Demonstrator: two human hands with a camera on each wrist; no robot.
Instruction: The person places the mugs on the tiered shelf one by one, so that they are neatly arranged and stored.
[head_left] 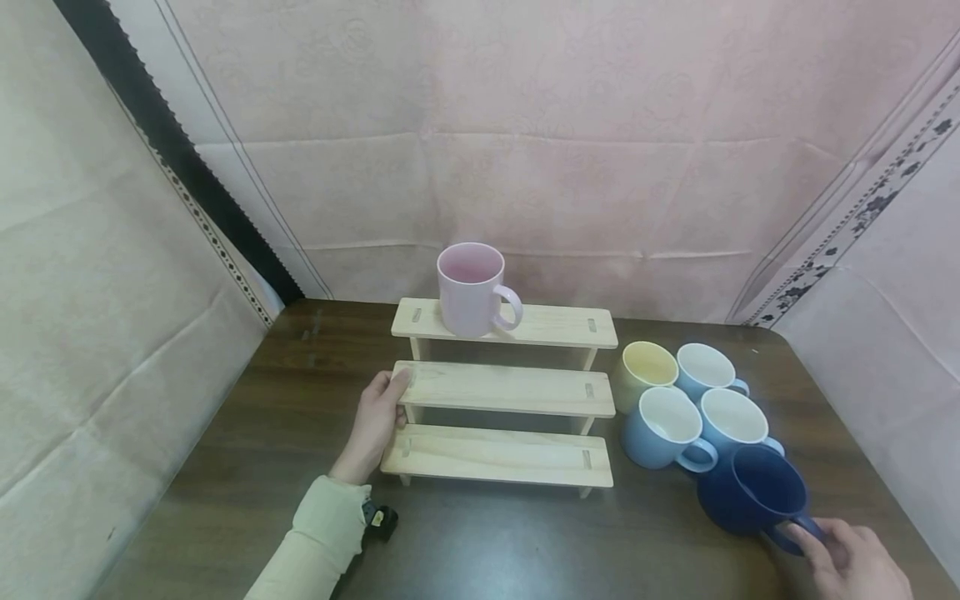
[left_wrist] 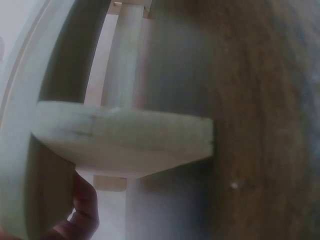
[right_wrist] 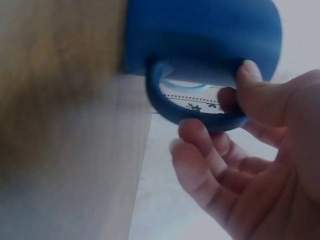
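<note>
A three-tier wooden shelf (head_left: 502,389) stands on the table. My left hand (head_left: 377,417) grips the left end of its middle tier, thumb on top; in the left wrist view curled fingers (left_wrist: 86,207) show behind the pale wood (left_wrist: 125,132). At the lower right, my right hand (head_left: 858,562) pinches the handle of a dark blue mug (head_left: 753,492). In the right wrist view, the thumb rests by the rim of the dark blue mug (right_wrist: 205,40), with fingers about the handle. Whether its base touches the table cannot be told. A pink mug (head_left: 470,292) stands on the top tier.
Right of the shelf stand a yellow mug (head_left: 647,371), a blue mug (head_left: 660,429) and two light blue mugs, one behind (head_left: 705,371) and one nearer (head_left: 735,421), close together. Pale cloth (head_left: 525,167) hangs behind and at both sides of the brown table (head_left: 487,550).
</note>
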